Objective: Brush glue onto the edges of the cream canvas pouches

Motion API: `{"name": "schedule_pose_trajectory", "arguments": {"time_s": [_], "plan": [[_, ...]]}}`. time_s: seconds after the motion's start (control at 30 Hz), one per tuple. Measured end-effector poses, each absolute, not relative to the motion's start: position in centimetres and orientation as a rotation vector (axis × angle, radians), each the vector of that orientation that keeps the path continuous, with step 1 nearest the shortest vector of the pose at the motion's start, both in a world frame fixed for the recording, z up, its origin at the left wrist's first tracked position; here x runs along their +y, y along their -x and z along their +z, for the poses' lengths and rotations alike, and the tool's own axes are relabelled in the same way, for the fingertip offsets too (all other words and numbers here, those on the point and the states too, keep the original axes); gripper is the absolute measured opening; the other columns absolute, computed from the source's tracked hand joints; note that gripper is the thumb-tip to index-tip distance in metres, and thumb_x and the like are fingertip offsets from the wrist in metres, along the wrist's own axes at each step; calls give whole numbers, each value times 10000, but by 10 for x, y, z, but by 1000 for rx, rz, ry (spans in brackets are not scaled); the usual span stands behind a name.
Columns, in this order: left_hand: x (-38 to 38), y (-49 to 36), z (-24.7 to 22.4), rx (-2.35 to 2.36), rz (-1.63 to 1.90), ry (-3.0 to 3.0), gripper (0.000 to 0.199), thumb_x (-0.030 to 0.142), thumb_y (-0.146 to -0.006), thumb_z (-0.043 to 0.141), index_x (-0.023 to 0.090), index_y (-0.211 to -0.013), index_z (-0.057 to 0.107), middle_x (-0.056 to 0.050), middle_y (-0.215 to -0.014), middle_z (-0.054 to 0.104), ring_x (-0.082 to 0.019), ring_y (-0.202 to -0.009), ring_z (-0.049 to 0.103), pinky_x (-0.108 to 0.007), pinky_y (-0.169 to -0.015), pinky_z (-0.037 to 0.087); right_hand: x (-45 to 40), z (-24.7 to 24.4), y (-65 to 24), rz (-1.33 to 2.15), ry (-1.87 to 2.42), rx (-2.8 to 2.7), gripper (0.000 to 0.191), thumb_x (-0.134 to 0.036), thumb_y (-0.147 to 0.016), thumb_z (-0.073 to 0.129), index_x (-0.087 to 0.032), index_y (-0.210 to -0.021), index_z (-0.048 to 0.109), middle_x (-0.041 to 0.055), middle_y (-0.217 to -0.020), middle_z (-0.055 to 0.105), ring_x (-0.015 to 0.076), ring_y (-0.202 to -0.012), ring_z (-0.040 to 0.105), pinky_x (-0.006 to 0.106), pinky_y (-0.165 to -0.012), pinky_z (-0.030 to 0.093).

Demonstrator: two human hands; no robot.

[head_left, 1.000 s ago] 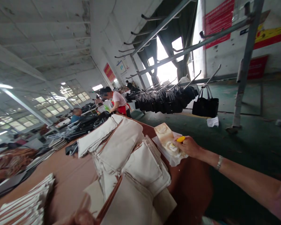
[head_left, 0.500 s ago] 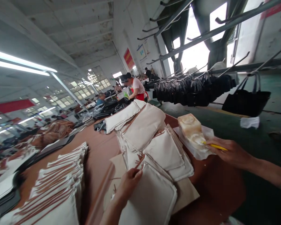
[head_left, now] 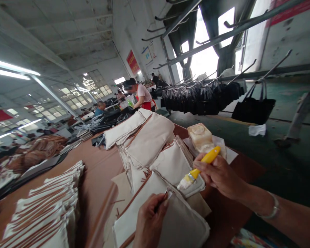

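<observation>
My right hand [head_left: 222,177] is closed round the yellow handle of a paintbrush [head_left: 209,156]. Thick white paste coats its bristles, which hover over the piled cream fabric pouches. Between the thumb and fingers of my left hand [head_left: 151,218] is a small brown strip [head_left: 166,195] with a whitish end; most of it is hidden. That hand is over the nearest cream pouch [head_left: 183,220], which has brown edging. Several short brown strips [head_left: 146,174] lie on the pile just beyond. Behind the brush sits a cut-open plastic container [head_left: 200,134] smeared with paste.
A brown sheet [head_left: 98,179] covers the table. At left stands a row of cream pouches [head_left: 46,206] with brown edges. Black bags [head_left: 201,103] hang from a metal rack at right. A person in a red apron [head_left: 144,98] bends over work farther back.
My right hand has lifted the brush out of the container and brought it left and nearer, over the pouches. My left hand has moved slightly nearer and right, still pinching.
</observation>
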State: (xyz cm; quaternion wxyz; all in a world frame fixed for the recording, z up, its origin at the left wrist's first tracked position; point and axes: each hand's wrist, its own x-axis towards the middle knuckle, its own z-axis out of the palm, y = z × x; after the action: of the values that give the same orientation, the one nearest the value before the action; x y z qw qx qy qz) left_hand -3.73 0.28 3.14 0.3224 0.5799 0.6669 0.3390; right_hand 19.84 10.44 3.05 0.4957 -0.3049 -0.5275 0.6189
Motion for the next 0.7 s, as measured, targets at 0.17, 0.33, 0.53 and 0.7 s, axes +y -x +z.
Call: {"name": "schedule_pose_trajectory", "arguments": {"time_s": [0.17,0.33,0.53,0.7], "plan": [[-2,23,34,1714,932,-1539,391,549,-849,593,191,-857,749,-14,-733,590,-161,-711,568,-214,-646,436,100,30,-180,1464,745,-1414,320,-463,-864,655,-173,-790,543,-57,-470,432,83,-399,346,202,-377,248],[-2,20,37,1709,867,-1565,396,552,-857,580,191,-821,738,-12,-730,579,-165,-722,578,-211,-670,440,101,34,-188,1428,751,-1328,340,-491,-901,606,-176,-796,534,-66,-467,409,81,-397,318,205,-379,244],[-3,20,30,1659,823,-1591,339,498,-870,588,193,-803,718,-18,-760,581,-167,-743,578,-209,-675,440,97,38,-192,1390,756,-1458,300,-443,-885,639,-170,-794,553,-57,-486,427,97,-429,383,217,-419,300],[-3,21,26,1640,804,-1630,328,480,-894,564,194,-838,715,-18,-764,588,-160,-741,581,-210,-684,436,94,37,-196,1325,775,-1433,325,-463,-932,577,-171,-793,545,-61,-482,418,95,-428,369,219,-425,306]]}}
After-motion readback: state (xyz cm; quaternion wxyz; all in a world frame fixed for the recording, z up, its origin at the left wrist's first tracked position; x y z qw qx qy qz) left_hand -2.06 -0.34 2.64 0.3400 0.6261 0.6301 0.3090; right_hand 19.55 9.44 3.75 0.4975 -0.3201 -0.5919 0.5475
